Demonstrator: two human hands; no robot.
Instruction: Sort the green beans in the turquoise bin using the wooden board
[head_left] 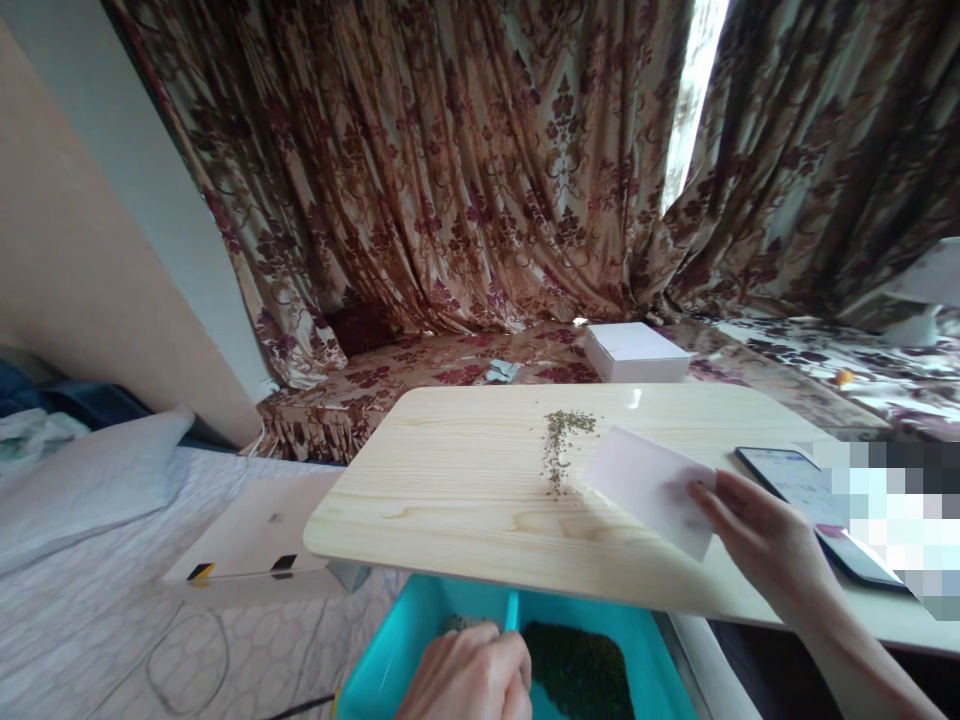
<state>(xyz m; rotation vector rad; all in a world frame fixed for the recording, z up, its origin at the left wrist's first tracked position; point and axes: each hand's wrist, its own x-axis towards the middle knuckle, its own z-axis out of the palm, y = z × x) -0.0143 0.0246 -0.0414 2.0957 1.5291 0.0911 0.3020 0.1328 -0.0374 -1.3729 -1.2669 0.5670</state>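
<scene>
My right hand (765,540) pinches a white sheet of stiff paper or card (652,487), held tilted with its lower edge at the tabletop. Just left of the card, small greenish-brown grains (559,445) lie in a loose, bent strip on the light wooden table (450,480). Pale specks show by the card's edge. Below the table's front edge, my left hand (469,675) is closed over a turquoise divided bin (390,640), beside its divider; what its fingers hold is hidden. Dark green grains (581,665) fill part of the bin's right compartment. A few pale bits show in the left one.
A phone or tablet (817,510) lies at the table's right, near my right forearm. Behind the table are a white box (637,350) and patterned curtains (465,170). On the bed at left are a white board-like case (262,530), a thin cable and a pillow (97,480).
</scene>
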